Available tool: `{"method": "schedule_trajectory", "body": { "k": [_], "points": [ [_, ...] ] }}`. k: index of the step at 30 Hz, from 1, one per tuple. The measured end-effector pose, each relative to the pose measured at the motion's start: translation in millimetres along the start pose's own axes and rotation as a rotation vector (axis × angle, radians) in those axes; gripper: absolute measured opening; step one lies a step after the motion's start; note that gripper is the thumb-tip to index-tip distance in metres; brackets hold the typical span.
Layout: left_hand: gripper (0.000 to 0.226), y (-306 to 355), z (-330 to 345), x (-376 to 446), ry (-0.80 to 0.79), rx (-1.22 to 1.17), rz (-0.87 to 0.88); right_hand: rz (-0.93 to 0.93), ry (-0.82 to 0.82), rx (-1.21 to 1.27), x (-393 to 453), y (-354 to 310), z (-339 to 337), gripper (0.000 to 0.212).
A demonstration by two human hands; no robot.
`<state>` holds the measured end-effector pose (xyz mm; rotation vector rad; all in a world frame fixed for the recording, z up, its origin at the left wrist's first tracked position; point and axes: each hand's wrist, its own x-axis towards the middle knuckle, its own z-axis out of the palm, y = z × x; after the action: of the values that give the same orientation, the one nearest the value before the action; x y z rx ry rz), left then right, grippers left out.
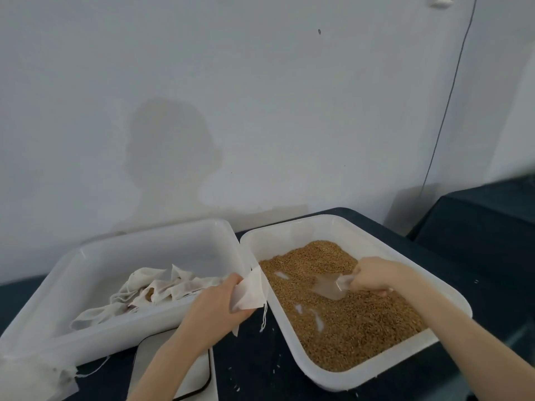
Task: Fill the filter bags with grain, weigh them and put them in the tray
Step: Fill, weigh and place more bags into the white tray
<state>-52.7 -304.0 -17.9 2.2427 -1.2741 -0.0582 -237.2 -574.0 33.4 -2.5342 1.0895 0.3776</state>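
Two hands busy over the grain point(347, 322).
Your left hand point(214, 305) pinches a filter bag point(250, 290); your right hand point(373, 274) grips a clear scoop point(333, 287).

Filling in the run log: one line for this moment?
step: scooping grain | left hand: holds filter bag | right hand: clear scoop in grain tray | scale: bare
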Motion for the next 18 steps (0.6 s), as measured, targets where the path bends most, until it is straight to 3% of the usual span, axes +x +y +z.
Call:
{"method": "schedule_trajectory", "body": {
  "k": [7,13,18],
  "points": [
    [0.026,10.5,6.3,0.3,-0.018,0.01,0.015,0.008,0.115,0.098,32.5,-33.9,38.8,0.032],
    [0.03,1.1,3.5,-7.4,-0.028,-0.019,-0.015,-0.088,0.065,0.15,37.3,-39.8,45.6,0.026],
    [0.035,-10.0,-2.8,-13.0,0.001,-0.096,-0.05,-0.208,0.111,0.236,30.4,-32.5,39.4,0.038]
  ]
}}
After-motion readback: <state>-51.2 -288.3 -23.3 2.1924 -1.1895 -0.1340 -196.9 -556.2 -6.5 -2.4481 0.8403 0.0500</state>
